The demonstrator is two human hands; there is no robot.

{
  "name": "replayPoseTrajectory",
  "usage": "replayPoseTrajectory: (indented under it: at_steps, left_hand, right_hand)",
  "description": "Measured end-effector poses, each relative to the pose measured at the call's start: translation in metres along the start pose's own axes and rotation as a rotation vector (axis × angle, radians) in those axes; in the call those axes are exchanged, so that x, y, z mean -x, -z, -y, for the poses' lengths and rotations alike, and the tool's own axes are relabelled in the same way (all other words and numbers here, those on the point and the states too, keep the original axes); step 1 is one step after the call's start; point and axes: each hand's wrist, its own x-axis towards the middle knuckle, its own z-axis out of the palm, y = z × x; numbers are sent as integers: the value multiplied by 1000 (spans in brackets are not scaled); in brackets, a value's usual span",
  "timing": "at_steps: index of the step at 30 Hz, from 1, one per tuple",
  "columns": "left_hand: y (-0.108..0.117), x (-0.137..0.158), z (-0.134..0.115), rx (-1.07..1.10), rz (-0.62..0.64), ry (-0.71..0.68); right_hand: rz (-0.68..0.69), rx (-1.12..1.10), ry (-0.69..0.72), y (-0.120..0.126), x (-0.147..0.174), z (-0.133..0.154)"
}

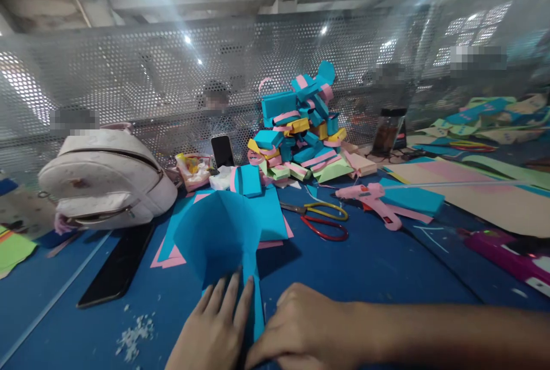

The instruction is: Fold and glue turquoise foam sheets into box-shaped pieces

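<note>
A sheet of blue paper [219,227] lies in front of me, its far part curling upward and a narrow folded strip running along its right side. My left hand [217,318] lies flat on the near part of it, fingers stretched out. At the paper's near right end is my right hand [296,324], its fingers curled closed against the edge; the fingertips are partly hidden. Beyond the curled sheet lie more blue sheets [272,215] over pink ones [172,258]. Scissors [320,212] with yellow and red handles rest to the right, near a pink glue gun [372,198].
A pile of folded paper pieces [301,135] stands at the back before a perforated metal screen [172,72]. A white backpack [107,175] and a dark phone [118,267] are at left, with white scraps [135,335] nearby. A purple device [507,255] and cardboard sheets [476,192] are at right.
</note>
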Motion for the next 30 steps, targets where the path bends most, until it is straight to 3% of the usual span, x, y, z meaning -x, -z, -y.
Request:
replayPoseTrajectory:
  at_steps: [6,10,13,23,30]
  left_hand:
    - [-13,11,3,-114,-9,60]
    - [-4,6,5,-103,86,140]
    - [1,0,7,-91,83,223]
    - [-18,5,12,-128,-119,181]
    - [-3,-1,11,-82,-23,174]
  right_hand:
    - [10,4,8,-1,0,0]
    - [-1,-17,22,-3,1,-3]
    - [4,-26,23,-3,1,-4]
    - [13,-23,33,-6,0,-9]
    - [18,-15,30,-6,-1,-9]
